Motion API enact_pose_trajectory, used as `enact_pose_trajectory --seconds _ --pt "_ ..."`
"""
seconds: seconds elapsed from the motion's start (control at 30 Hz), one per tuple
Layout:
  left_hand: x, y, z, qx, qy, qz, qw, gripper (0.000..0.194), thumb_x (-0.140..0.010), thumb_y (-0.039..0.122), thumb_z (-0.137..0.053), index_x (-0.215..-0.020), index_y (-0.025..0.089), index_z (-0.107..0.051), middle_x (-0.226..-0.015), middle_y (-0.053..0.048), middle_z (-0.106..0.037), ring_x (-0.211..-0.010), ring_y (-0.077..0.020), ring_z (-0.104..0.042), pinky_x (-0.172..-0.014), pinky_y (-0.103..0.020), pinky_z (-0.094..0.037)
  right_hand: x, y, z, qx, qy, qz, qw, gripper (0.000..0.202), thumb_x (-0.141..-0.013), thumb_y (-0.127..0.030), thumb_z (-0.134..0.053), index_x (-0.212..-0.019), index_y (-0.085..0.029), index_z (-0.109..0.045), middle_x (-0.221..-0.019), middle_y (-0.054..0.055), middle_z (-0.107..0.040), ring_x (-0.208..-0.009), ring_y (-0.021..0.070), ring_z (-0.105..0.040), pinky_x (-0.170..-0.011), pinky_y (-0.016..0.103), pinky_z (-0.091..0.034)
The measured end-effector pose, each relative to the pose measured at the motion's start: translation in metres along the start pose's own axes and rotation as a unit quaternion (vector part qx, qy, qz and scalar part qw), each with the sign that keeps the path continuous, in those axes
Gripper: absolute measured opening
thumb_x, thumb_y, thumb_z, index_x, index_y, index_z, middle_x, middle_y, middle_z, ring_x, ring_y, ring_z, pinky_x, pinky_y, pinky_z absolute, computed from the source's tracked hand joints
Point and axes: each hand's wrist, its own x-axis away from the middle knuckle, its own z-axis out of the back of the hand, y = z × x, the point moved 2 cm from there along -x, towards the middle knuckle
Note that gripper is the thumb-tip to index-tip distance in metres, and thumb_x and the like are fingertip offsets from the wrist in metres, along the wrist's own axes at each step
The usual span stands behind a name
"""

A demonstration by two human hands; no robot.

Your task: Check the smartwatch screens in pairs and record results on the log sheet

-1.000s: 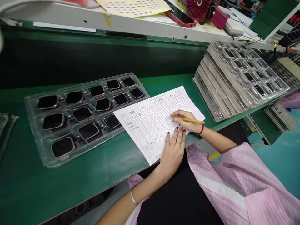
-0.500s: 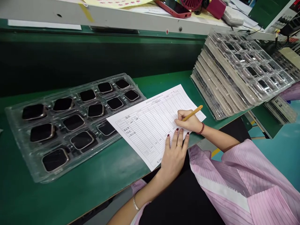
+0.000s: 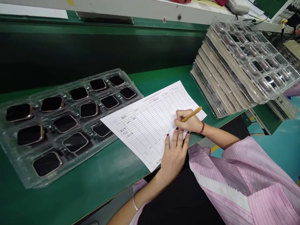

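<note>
A printed form [image 3: 145,125] with ruled columns and some handwriting lies slanted on the green bench. My right hand [image 3: 188,121] is closed around a yellow pen [image 3: 192,113] and rests on the form's right part; the pen's tip is hidden behind my fingers. Flat on the paper's near edge lies my left hand [image 3: 174,153], fingers spread, holding nothing. Left of the form, a clear plastic tray [image 3: 17,170] carries several dark square watch faces [image 3: 65,123] in its pockets. One corner of the paper overlaps the tray's right edge.
On the right, a tall stack of plastic trays [image 3: 225,72] leans at a slant, its top tray holding more dark-faced pieces. Behind the bench [image 3: 93,175] runs a pale shelf edge [image 3: 140,12]. More trays [image 3: 278,107] stand lower at the far right.
The view has shifted slightly, so the watch tray appears further left and the shelf higher. Both hands keep nearly the same place on the form, the pen still in my right hand.
</note>
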Motion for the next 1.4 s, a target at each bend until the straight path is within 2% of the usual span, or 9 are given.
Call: enact_pose_trajectory --seconds 0.5,0.7,0.83,0.93,1.0,1.1,1.27,1.33,1.4 --pt "0.0 -0.001 0.001 -0.019 0.005 -0.012 1.0 0.045 -0.094 0.012 -0.047 -0.139 0.01 -0.056 -0.148 -0.025 -0.047 -0.134 -0.0405 -0.05 -0.102 -0.058 -0.044 0.001 -0.001 0.0 0.008 0.008 0.007 1.0 0.024 -0.069 -0.019 -0.049 -0.056 -0.022 -0.029 -0.049 -0.007 -0.03 -0.047 0.0075 -0.026 -0.046 0.023 -0.021" --pt "0.0 -0.001 0.002 -0.006 -0.011 -0.008 1.0 0.047 -0.095 0.012 -0.047 -0.141 0.01 -0.054 -0.15 -0.025 -0.044 -0.134 -0.041 -0.049 -0.103 -0.058 -0.043 0.0 0.005 0.002 -0.073 0.01 -0.041 0.996 0.028 -0.071 -0.021 -0.056 -0.055 -0.021 -0.034 -0.05 -0.007 -0.035 -0.048 0.0071 -0.032 -0.047 0.022 -0.025" --pt "0.0 0.0 0.002 -0.006 -0.022 -0.005 1.0 0.049 -0.094 0.01 -0.047 -0.143 0.011 -0.052 -0.151 -0.024 -0.043 -0.136 -0.0409 -0.048 -0.104 -0.058 -0.043 -0.006 0.017 0.013 -0.242 0.088 -0.155 0.954 0.039 -0.074 -0.045 -0.069 -0.062 -0.021 -0.04 -0.049 -0.007 -0.044 -0.043 0.0071 -0.039 -0.042 0.02 -0.027" --pt "0.0 0.0 0.003 -0.007 -0.027 -0.003 1.0 0.049 -0.095 0.011 -0.048 -0.143 0.012 -0.052 -0.151 -0.022 -0.043 -0.136 -0.0405 -0.048 -0.104 -0.058 -0.043 -0.012 0.023 0.024 -0.367 0.12 -0.21 0.898 0.051 -0.075 -0.068 -0.064 -0.072 -0.022 -0.043 -0.041 -0.011 -0.038 -0.034 0.006 -0.025 -0.036 0.02 -0.019" --pt "0.0 0.0 0.004 -0.007 -0.032 0.0 0.999 0.049 -0.095 0.012 -0.048 -0.143 0.012 -0.052 -0.151 -0.022 -0.044 -0.136 -0.04 -0.048 -0.104 -0.058 -0.043 -0.015 0.025 0.03 -0.422 0.117 -0.22 0.872 0.053 -0.076 -0.072 -0.063 -0.077 -0.022 -0.044 -0.041 -0.012 -0.033 -0.033 0.0062 -0.02 -0.034 0.021 -0.018" --pt "0.0 0.0 0.003 -0.011 -0.042 0.002 0.999 0.049 -0.095 0.013 -0.049 -0.143 0.013 -0.052 -0.151 -0.021 -0.044 -0.137 -0.0394 -0.047 -0.105 -0.057 -0.042 -0.016 0.026 0.035 -0.466 0.101 -0.222 0.851 0.051 -0.074 -0.066 -0.07 -0.079 -0.022 -0.045 -0.044 -0.012 -0.034 -0.036 0.0058 -0.023 -0.035 0.019 -0.02" --pt "-0.003 0.001 0.004 0.002 -0.034 0.009 0.999 0.048 -0.092 0.014 -0.053 -0.141 0.014 -0.054 -0.15 -0.021 -0.048 -0.135 -0.0392 -0.049 -0.105 -0.058 -0.043 -0.011 0.024 0.033 -0.421 0.109 -0.193 0.88 0.044 -0.072 -0.054 -0.075 -0.089 -0.019 -0.055 -0.063 -0.005 -0.055 -0.047 0.0065 -0.045 -0.041 0.018 -0.033" --pt "-0.003 -0.001 0.01 0.054 -0.02 0.009 0.998 0.045 -0.092 0.018 -0.057 -0.136 0.013 -0.058 -0.147 -0.021 -0.051 -0.133 -0.039 -0.051 -0.105 -0.06 -0.043 -0.007 0.02 0.032 -0.38 0.117 -0.163 0.903 0.046 -0.076 -0.055 -0.072 -0.103 -0.02 -0.058 -0.078 0.0 -0.065 -0.056 0.0083 -0.055 -0.046 0.018 -0.041" --pt "0.002 -0.008 0.02 0.149 0.021 0.004 0.989 0.039 -0.092 0.021 -0.058 -0.13 0.012 -0.061 -0.142 -0.021 -0.056 -0.13 -0.034 -0.055 -0.106 -0.053 -0.046 -0.002 0.016 0.032 -0.33 0.119 -0.126 0.928 0.048 -0.086 -0.056 -0.061 -0.118 -0.021 -0.056 -0.083 0.002 -0.069 -0.057 0.01 -0.059 -0.05 0.021 -0.047"
